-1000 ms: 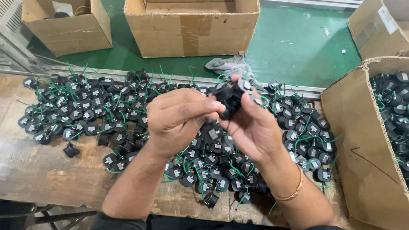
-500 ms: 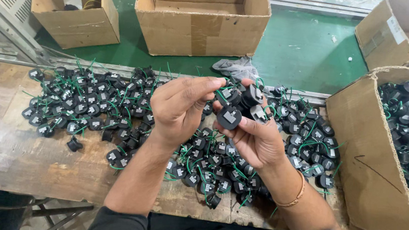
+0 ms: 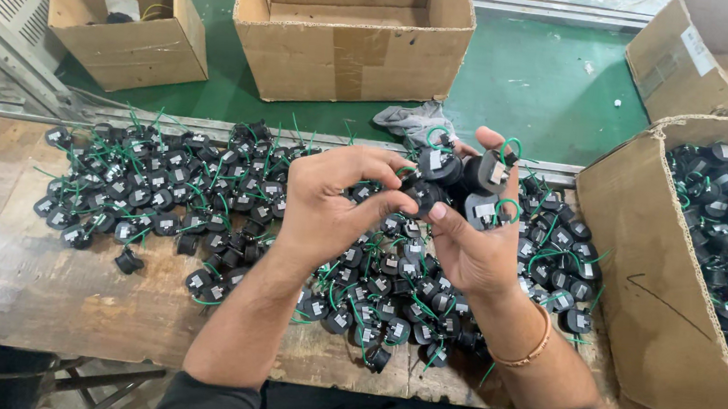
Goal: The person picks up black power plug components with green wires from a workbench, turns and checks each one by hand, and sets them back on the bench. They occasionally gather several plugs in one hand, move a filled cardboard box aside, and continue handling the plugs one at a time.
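Hands (image 3: pixel 408 204) lifted nearer since before, both clutching black wired parts (image 3: pixel 464 183).

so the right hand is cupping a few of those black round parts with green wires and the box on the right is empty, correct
Not quite. The right hand does cup several black round parts with green wires, but the cardboard box on the right is not empty: the head view shows it filled with more of the same black parts. The left hand pinches one part at the cluster.
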### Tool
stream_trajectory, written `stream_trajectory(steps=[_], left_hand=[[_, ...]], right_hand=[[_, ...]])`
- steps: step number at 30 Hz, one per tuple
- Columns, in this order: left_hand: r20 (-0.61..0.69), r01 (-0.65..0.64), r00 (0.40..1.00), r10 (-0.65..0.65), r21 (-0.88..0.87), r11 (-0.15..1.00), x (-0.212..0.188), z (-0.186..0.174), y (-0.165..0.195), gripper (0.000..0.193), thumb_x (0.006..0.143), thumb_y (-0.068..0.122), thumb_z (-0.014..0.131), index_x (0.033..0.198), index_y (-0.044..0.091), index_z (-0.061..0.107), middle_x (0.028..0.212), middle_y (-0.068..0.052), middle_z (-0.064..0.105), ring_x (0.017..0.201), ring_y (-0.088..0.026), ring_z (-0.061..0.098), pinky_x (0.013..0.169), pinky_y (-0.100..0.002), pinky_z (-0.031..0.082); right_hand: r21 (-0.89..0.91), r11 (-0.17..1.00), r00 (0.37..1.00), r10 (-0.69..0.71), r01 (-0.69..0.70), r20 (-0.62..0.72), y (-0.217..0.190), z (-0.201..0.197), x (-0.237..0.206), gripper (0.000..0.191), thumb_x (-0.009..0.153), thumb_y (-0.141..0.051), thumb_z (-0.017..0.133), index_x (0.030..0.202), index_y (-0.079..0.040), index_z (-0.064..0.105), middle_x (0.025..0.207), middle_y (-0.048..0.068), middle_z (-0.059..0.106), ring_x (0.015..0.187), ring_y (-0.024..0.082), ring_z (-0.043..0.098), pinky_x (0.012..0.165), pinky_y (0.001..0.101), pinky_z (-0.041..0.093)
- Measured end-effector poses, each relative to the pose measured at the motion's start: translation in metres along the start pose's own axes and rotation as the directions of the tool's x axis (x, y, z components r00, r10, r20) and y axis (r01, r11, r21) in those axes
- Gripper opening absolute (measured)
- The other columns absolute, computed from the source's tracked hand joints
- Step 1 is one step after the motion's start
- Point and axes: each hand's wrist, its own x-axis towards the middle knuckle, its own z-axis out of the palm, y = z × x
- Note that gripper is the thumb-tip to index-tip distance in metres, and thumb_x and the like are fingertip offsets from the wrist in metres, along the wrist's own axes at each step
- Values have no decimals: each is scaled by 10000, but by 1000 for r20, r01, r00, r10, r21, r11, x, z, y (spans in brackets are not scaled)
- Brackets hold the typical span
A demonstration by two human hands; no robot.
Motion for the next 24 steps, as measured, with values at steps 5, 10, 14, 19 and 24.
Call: stream_trajectory(steps=[5, 10, 14, 19, 24], left_hand=[[-56, 204, 974, -219, -195, 959, -7, 12, -5, 346, 770, 91, 922, 917, 37, 613, 976, -45, 706, 927, -114, 667, 842, -265, 566], [-80, 288, 935, -346, -400, 870, -11, 24, -6, 286, 865, 67, 875, 931, 44, 598, 946, -27, 703, 892, -94, 680, 813, -252, 578], [-111, 197, 970, -216, -164, 967, -9, 23, -2, 252, 900, 97, 859, 966, 32, 625, 959, -30, 720, 880, -87, 686, 806, -251, 581], [-89, 104, 991, -104, -2, 995, 2, 7, 3, 232, 919, 107, 840, 1044, 26, 662, 1034, -50, 742, 862, -107, 691, 798, -258, 580], [-124, 29, 992, -15, 116, 993, 8, -5, 1, 204, 972, 78, 824, 1071, 31, 652, 1087, -61, 739, 860, -139, 701, 773, -243, 582]], right_hand=[[-106, 993, 998, -53, 56, 33, 3, -2, -6, 837, 871, 154, 741, 1559, -110, 342, 1431, 119, 485, 1317, 234, 558, 1135, 415, 497], [-124, 991, 998, -52, 58, 46, 2, -4, -6, 833, 875, 157, 742, 1562, -95, 344, 1440, 118, 481, 1343, 226, 552, 1170, 403, 480], [-119, 991, 998, -53, 57, 40, -2, -1, -5, 814, 890, 161, 725, 1564, -95, 348, 1457, 124, 483, 1359, 234, 551, 1178, 400, 488], [17, 1000, 999, 24, -23, -41, -21, -3, 2, 775, 887, 139, 700, 1531, -141, 370, 1402, 120, 527, 1269, 267, 617, 1063, 488, 569], [187, 979, 983, -48, 82, -178, -67, -52, 15, 566, 1032, 38, 659, 1530, -166, 485, 1346, 138, 577, 1162, 278, 641, 1043, 443, 580]])
